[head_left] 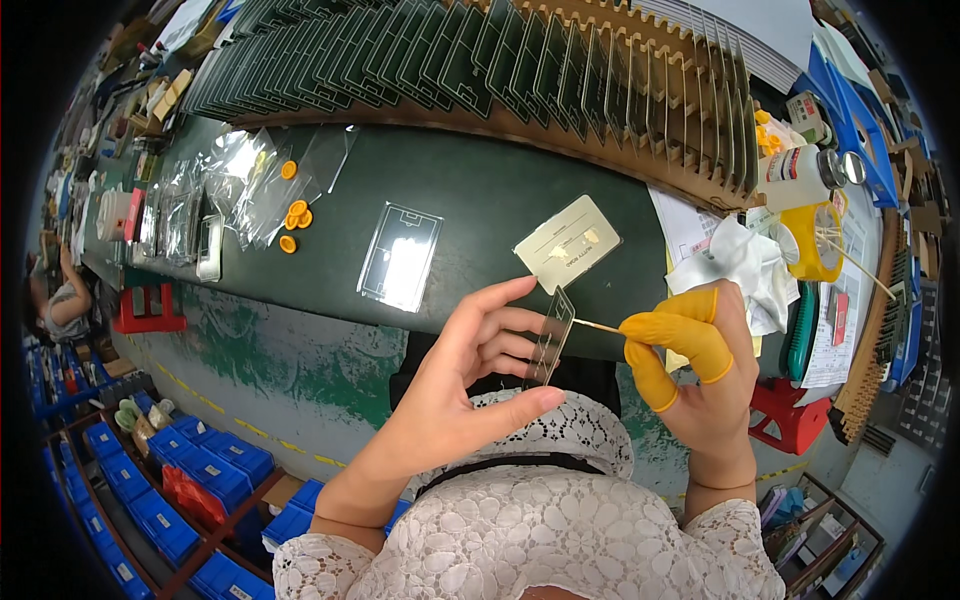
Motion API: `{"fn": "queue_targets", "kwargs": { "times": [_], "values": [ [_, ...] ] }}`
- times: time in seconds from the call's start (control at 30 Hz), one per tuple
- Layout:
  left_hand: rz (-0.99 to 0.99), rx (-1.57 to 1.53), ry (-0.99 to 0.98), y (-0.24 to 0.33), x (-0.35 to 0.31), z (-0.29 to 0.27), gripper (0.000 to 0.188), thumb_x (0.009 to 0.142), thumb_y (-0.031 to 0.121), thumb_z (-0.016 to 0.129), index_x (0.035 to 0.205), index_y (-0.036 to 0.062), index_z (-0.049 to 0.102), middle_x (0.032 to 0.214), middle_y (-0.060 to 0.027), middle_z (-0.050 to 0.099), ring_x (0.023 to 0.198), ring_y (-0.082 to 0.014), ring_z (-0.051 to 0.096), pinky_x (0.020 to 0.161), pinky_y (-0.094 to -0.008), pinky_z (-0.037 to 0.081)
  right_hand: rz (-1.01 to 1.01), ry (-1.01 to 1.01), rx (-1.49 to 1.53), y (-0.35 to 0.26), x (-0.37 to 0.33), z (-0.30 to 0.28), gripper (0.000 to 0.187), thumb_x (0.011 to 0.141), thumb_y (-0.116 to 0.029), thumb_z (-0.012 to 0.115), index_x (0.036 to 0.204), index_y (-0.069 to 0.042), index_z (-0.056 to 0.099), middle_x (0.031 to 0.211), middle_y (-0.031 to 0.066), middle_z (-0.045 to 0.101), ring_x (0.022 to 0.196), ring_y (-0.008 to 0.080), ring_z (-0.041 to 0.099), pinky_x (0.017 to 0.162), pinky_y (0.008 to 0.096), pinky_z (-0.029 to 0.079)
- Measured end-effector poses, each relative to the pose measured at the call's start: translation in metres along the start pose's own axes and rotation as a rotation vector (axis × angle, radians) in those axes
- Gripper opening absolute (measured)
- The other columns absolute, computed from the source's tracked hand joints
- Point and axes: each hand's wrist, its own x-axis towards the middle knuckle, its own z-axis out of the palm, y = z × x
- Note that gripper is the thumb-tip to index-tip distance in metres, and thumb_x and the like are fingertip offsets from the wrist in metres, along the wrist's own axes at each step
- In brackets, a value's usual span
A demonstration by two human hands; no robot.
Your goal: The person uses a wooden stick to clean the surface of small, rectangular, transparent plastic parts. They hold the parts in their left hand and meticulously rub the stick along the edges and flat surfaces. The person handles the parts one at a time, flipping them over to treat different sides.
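My left hand (455,375), bare, holds a small thin rectangular panel (556,345) by its edges, tilted nearly edge-on above the front of the table. In my right hand (715,370), yellow finger cots cover the thumb and fingers. They pinch a thin stick, like a cotton swab (598,326), whose far end meets the panel near its upper edge; the tip is too small to make out. Beyond my left fingertips lies a cream-backed card-sized plate (570,243). Left of it a clear panel with thin dark lines (401,257) rests flat on the green tabletop (480,190).
Across the back, a brown slotted rack (590,150) holds many upright dark panels (400,60). At right stand a white bottle (795,178), yellow tape roll (812,243), white cloth (735,270) and green brush (801,330). Orange finger cots (298,212) and clear bags (245,185) lie left.
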Motion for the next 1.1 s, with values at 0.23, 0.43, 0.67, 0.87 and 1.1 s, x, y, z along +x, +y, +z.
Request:
{"fn": "queue_targets", "kwargs": {
  "times": [0.23,0.43,0.67,0.87,1.1],
  "values": [
    [0.008,0.014,-0.007,-0.0006,0.0006,0.0000,0.082,0.083,-0.001,0.076,0.151,0.0017,0.031,0.131,-0.0172,0.058,0.113,-0.0243,0.064,0.097,-0.0346,0.051,0.006,0.028,-0.002,0.0005,0.0007,-0.0005,0.034,0.069,0.000,0.081,0.100,-0.008,0.070,0.088,0.0058,0.061,0.073,0.0245,0.053,0.065,0.0361,0.038],
    [0.021,0.008,0.002,-0.0028,-0.0001,0.0005,0.082,0.083,-0.002,0.075,0.151,0.0023,0.031,0.135,-0.0193,0.056,0.117,-0.0253,0.063,0.102,-0.0369,0.049,0.009,0.034,0.039,-0.0013,-0.0017,-0.0007,0.036,0.066,0.000,0.082,0.099,-0.009,0.070,0.088,0.0043,0.061,0.073,0.0235,0.054,0.066,0.0356,0.038],
    [0.050,0.022,-0.011,-0.0041,0.0004,0.0001,0.083,0.083,-0.002,0.076,0.151,0.0028,0.030,0.138,-0.0205,0.054,0.120,-0.0250,0.061,0.104,-0.0377,0.048,-0.011,0.022,0.054,-0.0016,-0.0017,-0.0005,0.036,0.066,0.000,0.081,0.099,-0.009,0.070,0.088,0.0043,0.061,0.074,0.0237,0.054,0.067,0.0364,0.039],
    [0.040,0.003,-0.018,-0.0042,0.0007,0.0008,0.083,0.083,-0.002,0.077,0.151,0.0028,0.030,0.138,-0.0209,0.053,0.121,-0.0254,0.061,0.105,-0.0377,0.047,-0.009,0.017,0.048,-0.0011,-0.0025,0.0008,0.035,0.067,-0.001,0.081,0.099,-0.009,0.070,0.089,0.0052,0.061,0.075,0.0249,0.055,0.067,0.0373,0.040],
    [0.035,0.000,-0.022,-0.0034,0.0004,0.0008,0.084,0.082,-0.002,0.077,0.151,0.0023,0.029,0.138,-0.0211,0.053,0.121,-0.0261,0.061,0.105,-0.0378,0.047,-0.003,0.014,0.051,-0.0009,-0.0025,-0.0002,0.035,0.067,-0.001,0.081,0.099,-0.008,0.070,0.089,0.0057,0.061,0.074,0.0253,0.055,0.067,0.0373,0.040]
  ]
}}
